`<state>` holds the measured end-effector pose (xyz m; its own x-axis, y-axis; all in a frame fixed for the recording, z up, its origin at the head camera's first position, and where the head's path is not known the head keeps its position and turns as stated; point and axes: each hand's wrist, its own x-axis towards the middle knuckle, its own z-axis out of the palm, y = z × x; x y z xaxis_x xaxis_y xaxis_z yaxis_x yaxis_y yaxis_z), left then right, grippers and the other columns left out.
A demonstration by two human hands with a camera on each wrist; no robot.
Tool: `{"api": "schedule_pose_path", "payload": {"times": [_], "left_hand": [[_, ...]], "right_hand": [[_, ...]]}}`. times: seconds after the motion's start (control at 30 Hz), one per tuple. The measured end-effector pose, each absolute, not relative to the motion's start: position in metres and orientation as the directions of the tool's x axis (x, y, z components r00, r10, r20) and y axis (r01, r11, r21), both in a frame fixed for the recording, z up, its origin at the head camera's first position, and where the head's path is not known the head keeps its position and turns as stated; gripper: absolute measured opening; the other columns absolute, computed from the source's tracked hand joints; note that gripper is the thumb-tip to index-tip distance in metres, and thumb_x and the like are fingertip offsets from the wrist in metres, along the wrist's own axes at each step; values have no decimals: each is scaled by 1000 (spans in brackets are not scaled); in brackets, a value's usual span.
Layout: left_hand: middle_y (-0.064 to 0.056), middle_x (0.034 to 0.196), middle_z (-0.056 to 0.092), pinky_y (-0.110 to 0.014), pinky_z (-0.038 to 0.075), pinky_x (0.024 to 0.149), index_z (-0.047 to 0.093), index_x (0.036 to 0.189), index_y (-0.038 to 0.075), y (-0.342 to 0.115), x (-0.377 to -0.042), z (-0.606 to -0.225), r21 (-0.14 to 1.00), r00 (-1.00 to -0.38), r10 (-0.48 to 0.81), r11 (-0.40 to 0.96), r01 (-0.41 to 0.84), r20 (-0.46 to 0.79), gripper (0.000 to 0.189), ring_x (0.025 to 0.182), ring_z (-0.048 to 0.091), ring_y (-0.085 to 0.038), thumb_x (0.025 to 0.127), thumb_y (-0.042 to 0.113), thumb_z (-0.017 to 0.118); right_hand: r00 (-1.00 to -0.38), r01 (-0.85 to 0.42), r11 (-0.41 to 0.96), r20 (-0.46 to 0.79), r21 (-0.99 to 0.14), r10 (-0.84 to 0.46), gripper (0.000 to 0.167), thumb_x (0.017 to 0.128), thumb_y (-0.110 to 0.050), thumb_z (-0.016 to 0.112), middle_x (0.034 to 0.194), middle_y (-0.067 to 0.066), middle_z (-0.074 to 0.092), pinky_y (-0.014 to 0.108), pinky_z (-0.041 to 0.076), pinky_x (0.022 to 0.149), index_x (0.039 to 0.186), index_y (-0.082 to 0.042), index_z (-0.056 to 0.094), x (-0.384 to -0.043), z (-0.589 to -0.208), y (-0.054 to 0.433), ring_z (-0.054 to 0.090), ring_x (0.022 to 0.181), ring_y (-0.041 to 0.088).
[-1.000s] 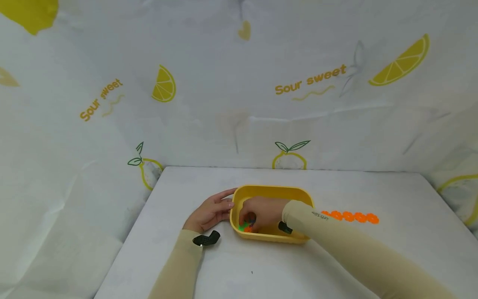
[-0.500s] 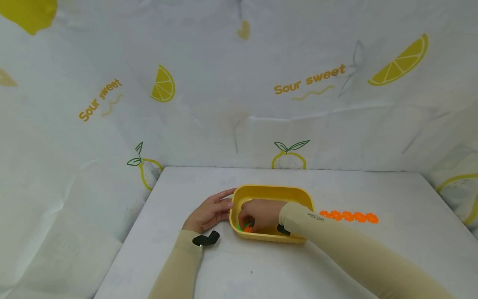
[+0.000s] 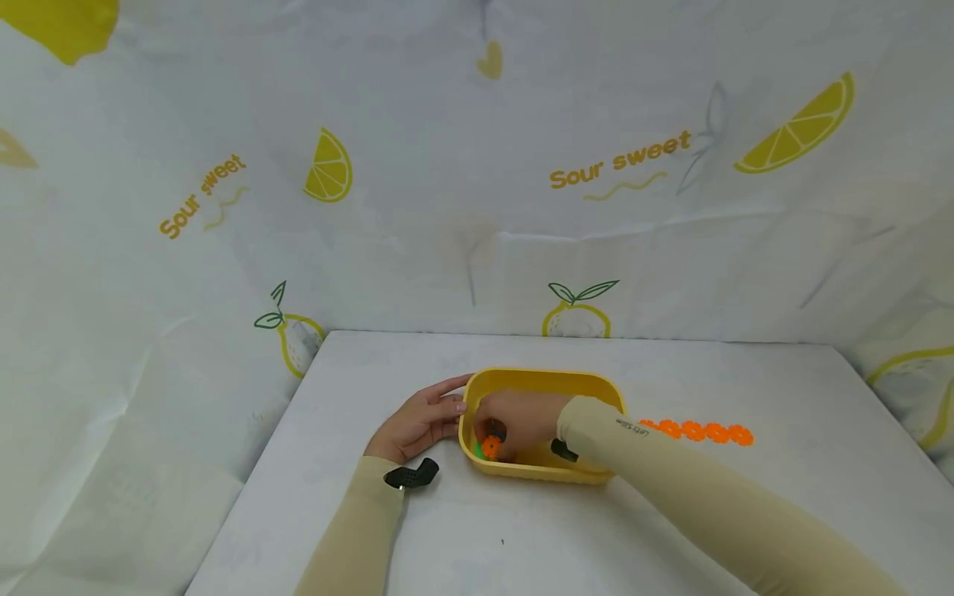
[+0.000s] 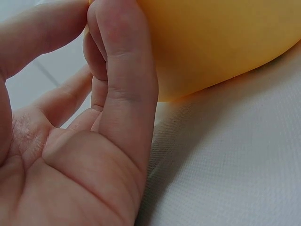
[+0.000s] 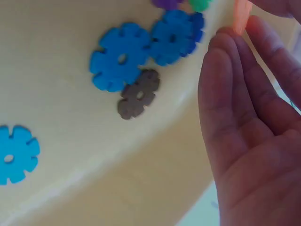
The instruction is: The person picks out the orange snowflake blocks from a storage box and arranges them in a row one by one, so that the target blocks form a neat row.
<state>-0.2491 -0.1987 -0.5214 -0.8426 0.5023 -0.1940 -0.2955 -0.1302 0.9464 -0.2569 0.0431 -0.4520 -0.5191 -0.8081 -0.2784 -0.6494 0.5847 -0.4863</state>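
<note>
A yellow plastic basin (image 3: pixel 547 372) stands on the white table. My left hand (image 3: pixel 417 424) rests against its left end with extended fingers, the fingertips at the outer wall (image 4: pixel 211 42) and rim. My right hand (image 3: pixel 522 416) reaches inside, near the left end, and pinches an orange notched interlocking disc (image 3: pixel 491 448), seen edge-on between thumb and fingers in the right wrist view. Around it in the basin lie blue discs (image 5: pixel 121 56), a brown disc (image 5: pixel 139 94), a green disc (image 5: pixel 199 4) and a purple disc (image 5: pixel 167 4).
A row of several orange discs (image 3: pixel 717 433) lies on the table right of the basin, partly behind the right sleeve (image 3: pixel 671 472). Behind the table (image 3: pixel 417 352) hangs a white lemon-print cloth (image 3: pixel 417 207).
The orange disc at my right fingertips has turned and shows more of its face. My right hand has shifted slightly within the basin. The left hand stays at the basin's end.
</note>
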Motion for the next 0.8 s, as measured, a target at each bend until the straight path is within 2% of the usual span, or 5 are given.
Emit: {"api": "schedule_pose_path", "payload": {"times": [0.2, 0.4, 0.6, 0.8], "left_hand": [[-14, 148, 67, -37, 62, 103, 47, 164, 21, -191, -252, -523, 946, -835, 510, -114, -302, -206, 58, 123, 72, -23, 109, 12, 64], [-16, 153, 63, -38, 62, 105, 46, 165, 23, -190, -251, -526, 947, -836, 498, -83, -311, -231, 61, 124, 71, -25, 108, 17, 67], [-15, 157, 61, -38, 61, 106, 48, 164, 25, -192, -247, -526, 944, -848, 466, -71, -321, -253, 63, 128, 70, -26, 106, 19, 71], [-18, 159, 58, -38, 61, 106, 45, 166, 22, -194, -245, -525, 948, -856, 453, -70, -311, -248, 64, 129, 70, -25, 107, 17, 70]], "right_hand": [[-575, -569, 579, -220, -584, -788, 21, 93, -16, 86, 100, -12, 70, 23, 57, 84, 109, -24, 75, -257, -436, 68, 63, 92, 8], [-626, -536, 564, -153, -628, -765, 29, 95, -19, 84, 108, -13, 72, 25, 60, 92, 123, -17, 78, -256, -423, 99, 66, 99, 8], [-730, -447, 579, -96, -682, -677, 27, 96, -19, 82, 110, -10, 72, 27, 61, 91, 122, -23, 79, -249, -413, 145, 68, 99, 12], [-849, -357, 588, -11, -726, -529, 27, 96, -19, 82, 115, -5, 76, 26, 61, 86, 123, -21, 80, -238, -413, 205, 69, 99, 15]]}}
